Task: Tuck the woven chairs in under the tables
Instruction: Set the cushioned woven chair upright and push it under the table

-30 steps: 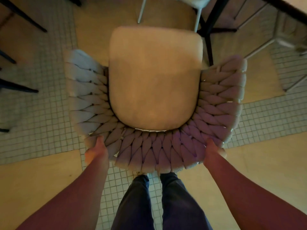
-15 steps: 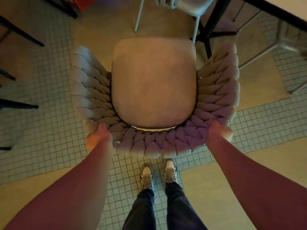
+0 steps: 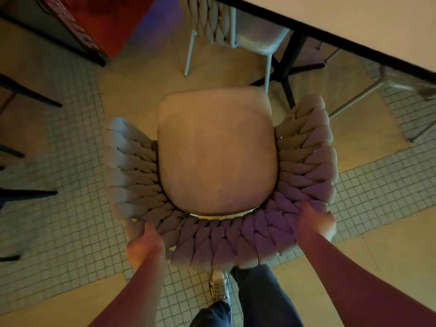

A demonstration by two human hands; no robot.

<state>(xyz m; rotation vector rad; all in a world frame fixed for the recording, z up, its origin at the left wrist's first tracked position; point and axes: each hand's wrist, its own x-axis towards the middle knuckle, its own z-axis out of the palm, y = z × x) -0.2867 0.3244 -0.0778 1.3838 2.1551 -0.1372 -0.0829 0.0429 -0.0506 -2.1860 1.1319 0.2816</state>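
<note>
Table edge (image 3: 354, 27) now in view beyond the woven chair (image 3: 217, 159), chair closer to it, not under yet. Left hand (image 3: 145, 246) fingers curled over backrest's left rear; right hand (image 3: 316, 223) wrapped over right rear.

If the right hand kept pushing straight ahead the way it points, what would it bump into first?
The right hand already grips the woven chair, so that comes first. Pushed on up the picture, the chair would probably slide toward the black table base under the table; depth is hard to judge.
</note>
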